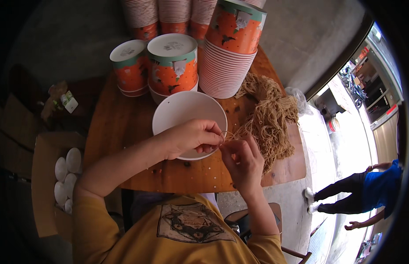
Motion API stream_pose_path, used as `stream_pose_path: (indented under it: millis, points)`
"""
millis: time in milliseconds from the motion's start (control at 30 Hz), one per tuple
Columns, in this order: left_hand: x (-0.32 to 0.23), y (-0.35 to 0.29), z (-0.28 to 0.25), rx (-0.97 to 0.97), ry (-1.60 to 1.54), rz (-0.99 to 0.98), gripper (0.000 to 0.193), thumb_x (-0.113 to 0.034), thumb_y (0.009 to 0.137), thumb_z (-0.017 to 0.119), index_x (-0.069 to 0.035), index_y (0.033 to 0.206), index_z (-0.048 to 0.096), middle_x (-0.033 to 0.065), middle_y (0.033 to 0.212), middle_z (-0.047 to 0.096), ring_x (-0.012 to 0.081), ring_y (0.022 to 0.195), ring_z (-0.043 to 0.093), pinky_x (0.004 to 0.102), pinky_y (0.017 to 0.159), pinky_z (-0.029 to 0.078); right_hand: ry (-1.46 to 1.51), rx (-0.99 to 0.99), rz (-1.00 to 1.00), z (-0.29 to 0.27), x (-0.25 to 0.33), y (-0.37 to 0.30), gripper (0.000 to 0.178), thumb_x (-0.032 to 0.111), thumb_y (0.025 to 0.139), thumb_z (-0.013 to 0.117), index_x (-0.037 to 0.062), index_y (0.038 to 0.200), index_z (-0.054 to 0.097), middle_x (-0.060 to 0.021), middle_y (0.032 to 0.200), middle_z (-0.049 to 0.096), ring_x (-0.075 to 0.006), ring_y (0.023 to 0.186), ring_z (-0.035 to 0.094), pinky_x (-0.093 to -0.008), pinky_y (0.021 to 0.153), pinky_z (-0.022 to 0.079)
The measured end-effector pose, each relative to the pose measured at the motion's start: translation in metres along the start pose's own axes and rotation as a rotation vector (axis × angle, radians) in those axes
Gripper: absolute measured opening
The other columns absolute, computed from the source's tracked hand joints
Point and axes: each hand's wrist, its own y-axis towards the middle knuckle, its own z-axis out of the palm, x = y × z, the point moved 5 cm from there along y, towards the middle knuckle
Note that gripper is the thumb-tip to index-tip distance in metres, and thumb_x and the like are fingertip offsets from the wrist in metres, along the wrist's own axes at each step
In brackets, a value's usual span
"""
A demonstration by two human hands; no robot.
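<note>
A white-lined paper tub [182, 108] stands mouth up near the table's front edge, with a small hole high in its wall. Over its right rim, my left hand [193, 137] is closed, fingertips pinching a thin tan string [227, 133]. Just right of the rim, my right hand [245, 159] pinches the same string, its fingertips almost meeting the left ones. Beside that hand a thick bundle of loose tan strings [275, 119] spreads over the table's right side. The exact grip at the fingertips is too small to make out.
Behind the tub, orange tubs [172, 70] stand upside down, with a tall nested stack [226, 66] and more stacks by the wall. They rest on a wooden table [121, 145]. A cardboard box [44, 176] of white round pieces sits left. A person in blue [376, 187] stands right, outside.
</note>
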Motion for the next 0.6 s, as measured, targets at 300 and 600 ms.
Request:
stream_pose_path:
  millis: [300,600]
  points:
    - [0.001,-0.004,0.006,0.019,-0.341,-0.064,0.014,-0.008,0.094,0.058,-0.005,0.108,0.057,0.0019,0.1,0.06,0.0107,0.09,0.058,0.0269,0.081,0.049,0.083,0.072,-0.02,0.006,0.006,-0.006,0.017,0.003,0.081,0.074,0.0066,0.096,0.065,-0.0042,0.08,0.058,-0.0171,0.061,0.059,-0.0293,0.054,0.049]
    - [-0.008,-0.009,0.007,0.003,-0.015,0.109,0.025,0.003,0.088,0.059,-0.002,0.11,0.051,0.0045,0.097,0.058,0.0104,0.087,0.058,0.024,0.08,0.049,0.665,-0.047,0.516,0.003,-0.03,-0.012,0.019,0.007,0.092,0.064,0.0043,0.111,0.06,-0.0035,0.09,0.063,-0.0066,0.069,0.059,-0.0224,0.06,0.048]
